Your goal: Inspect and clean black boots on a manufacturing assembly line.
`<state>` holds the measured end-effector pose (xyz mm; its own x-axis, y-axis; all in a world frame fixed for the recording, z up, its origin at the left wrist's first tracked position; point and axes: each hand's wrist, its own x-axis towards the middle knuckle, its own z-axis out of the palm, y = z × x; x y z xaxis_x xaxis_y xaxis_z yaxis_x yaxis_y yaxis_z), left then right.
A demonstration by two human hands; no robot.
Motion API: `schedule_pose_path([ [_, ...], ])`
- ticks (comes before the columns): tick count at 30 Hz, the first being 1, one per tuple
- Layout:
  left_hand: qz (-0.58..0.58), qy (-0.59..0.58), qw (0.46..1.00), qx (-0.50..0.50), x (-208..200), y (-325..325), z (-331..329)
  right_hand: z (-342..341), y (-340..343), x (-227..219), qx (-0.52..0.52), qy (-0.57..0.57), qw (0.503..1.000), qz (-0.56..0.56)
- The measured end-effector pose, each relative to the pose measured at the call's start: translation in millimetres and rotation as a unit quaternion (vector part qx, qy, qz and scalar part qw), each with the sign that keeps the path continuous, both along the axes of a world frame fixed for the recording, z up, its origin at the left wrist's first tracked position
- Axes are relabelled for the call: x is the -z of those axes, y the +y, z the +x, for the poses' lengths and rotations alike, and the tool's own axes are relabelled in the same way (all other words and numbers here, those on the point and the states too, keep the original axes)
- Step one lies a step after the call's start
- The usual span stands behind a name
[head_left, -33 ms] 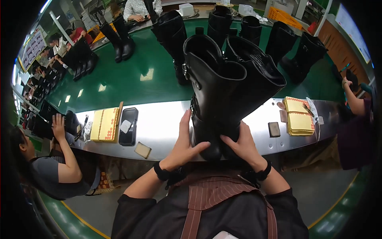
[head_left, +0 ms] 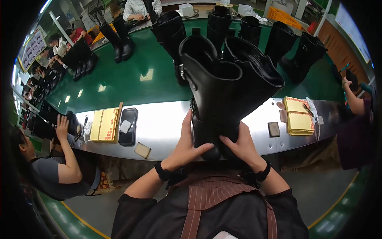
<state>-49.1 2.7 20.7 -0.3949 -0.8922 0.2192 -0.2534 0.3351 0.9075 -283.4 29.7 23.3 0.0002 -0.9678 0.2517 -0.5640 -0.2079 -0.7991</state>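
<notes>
Two tall black boots upright on the metal bench (head_left: 159,123), right in front of the person, between both hands, toes toward the wearer. The left hand (head_left: 185,142) is part-open, cupped on the left boot (head_left: 211,93) low down: fingers up its outer side, thumb across near the toe; has hold of it. The right hand (head_left: 242,146) mirrors that on the right boot (head_left: 254,75), thumb at the front of the foot, fingers along the outer side, also gripping. Boot shafts rise well above both hands, tops splayed, touching each other lower down. Buckle on the left boot's outer side, seen from here.

Left of the left hand, on the bench: tan pad (head_left: 142,150) nearest, then black tray (head_left: 134,137) with white block (head_left: 125,126), yellow paper stack (head_left: 104,124). Right side: dark pad (head_left: 274,130), another yellow stack (head_left: 300,123). Green surface (head_left: 123,85) beyond, more boots (head_left: 302,55) standing.
</notes>
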Motion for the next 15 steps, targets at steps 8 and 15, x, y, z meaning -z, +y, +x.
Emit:
schedule_pose_path([
  [8, 0.008, 0.017, 1.0, 0.005, 17, -11, -11, -12, 6, 12, -0.047, 0.025, 0.996, 0.072],
  [15, 0.039, 0.035, 0.998, 0.039, 9, -16, -2, -9, 6, 10, -0.048, -0.001, 0.997, 0.068],
])
